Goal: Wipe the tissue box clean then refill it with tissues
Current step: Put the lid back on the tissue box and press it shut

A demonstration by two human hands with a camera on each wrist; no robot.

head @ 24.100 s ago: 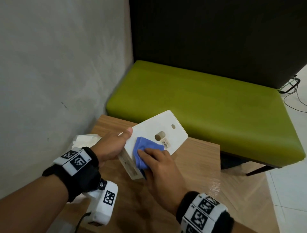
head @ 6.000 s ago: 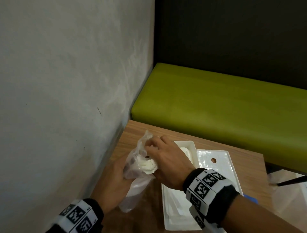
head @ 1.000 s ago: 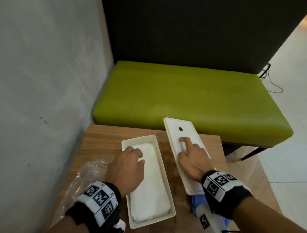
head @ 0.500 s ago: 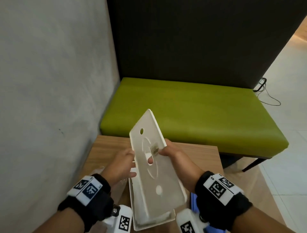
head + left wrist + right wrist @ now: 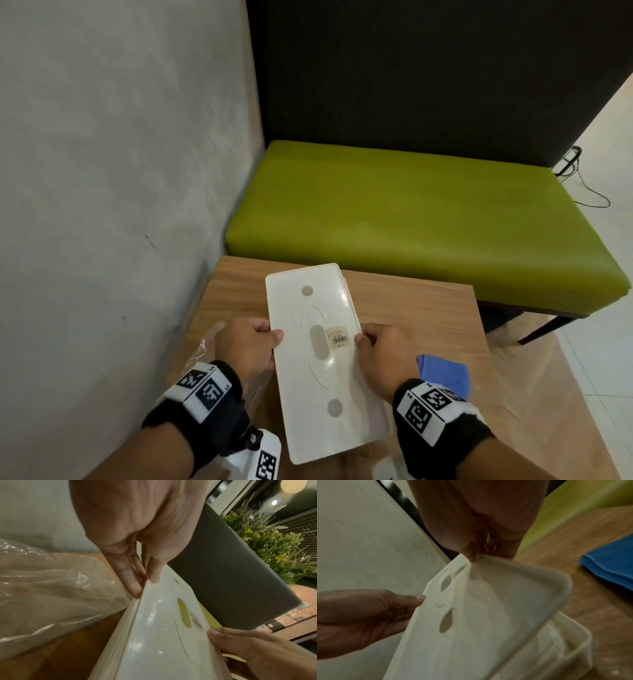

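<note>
The left hand (image 5: 246, 346) pinches the left long edge of the white lid (image 5: 318, 359), thumb on top and fingers (image 5: 132, 582) beneath; the right hand (image 5: 385, 356) pinches the right long edge the same way. The lid is held nearly flat, slot side up, a barcode sticker (image 5: 337, 336) just right of the oval slot. From the right wrist, the lid hangs apart from the open box (image 5: 570, 649) below it, not seated; white tissues (image 5: 547, 642) show inside the box.

The table (image 5: 411, 308) is wood-grain. A clear plastic bag (image 5: 205, 346) lies crumpled under the left wrist, against the grey wall (image 5: 120, 171). A folded blue cloth (image 5: 443, 371) lies just right of the right hand. Beyond the table's far edge stands a green bench (image 5: 411, 212) with a dark backrest (image 5: 411, 68); pale floor tiles and a black cable (image 5: 582, 185) lie to its right.

Half a second ago the lid stood tilted steeply on edge in front of the hands; it has come down to almost level over the box. A second ago it lay on the table beside the box.

The wall bounds the table closely on the left; the right side opens onto bare tabletop past the cloth.
</note>
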